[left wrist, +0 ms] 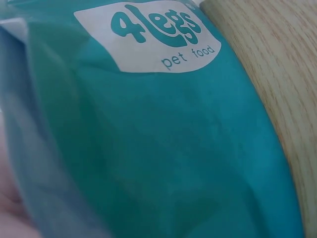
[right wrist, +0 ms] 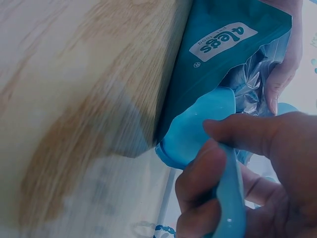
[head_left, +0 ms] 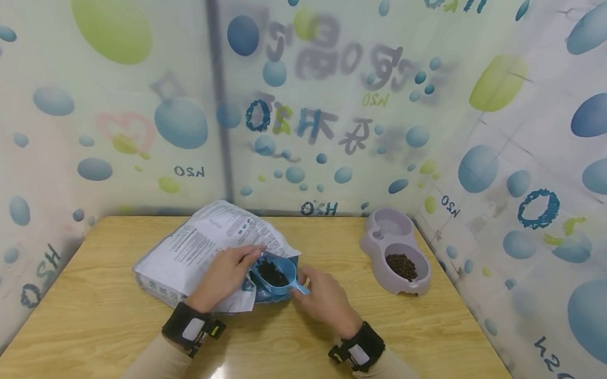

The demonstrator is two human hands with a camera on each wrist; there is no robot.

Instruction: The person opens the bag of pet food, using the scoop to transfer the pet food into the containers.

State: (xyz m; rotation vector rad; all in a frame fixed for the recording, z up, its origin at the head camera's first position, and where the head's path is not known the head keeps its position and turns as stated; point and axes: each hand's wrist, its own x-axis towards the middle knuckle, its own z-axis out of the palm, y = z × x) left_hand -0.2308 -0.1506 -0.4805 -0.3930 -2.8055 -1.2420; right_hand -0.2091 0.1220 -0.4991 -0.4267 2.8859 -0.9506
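Observation:
A large pet food bag lies on the table, white printed side up, its torn mouth facing right. My left hand holds the bag by the edge of its mouth; the teal side with the "4Legs" label fills the left wrist view. At the opening is a light blue scoop with dark kibble in its bowl. My right hand grips the scoop's handle, thumb on top and fingers curled round it. Silvery lining shows inside the bag's mouth.
On the right of the wooden table stands a pale purple double pet bowl. Its near basin contains brown kibble. A bubble-patterned curtain hangs behind the table and along its sides.

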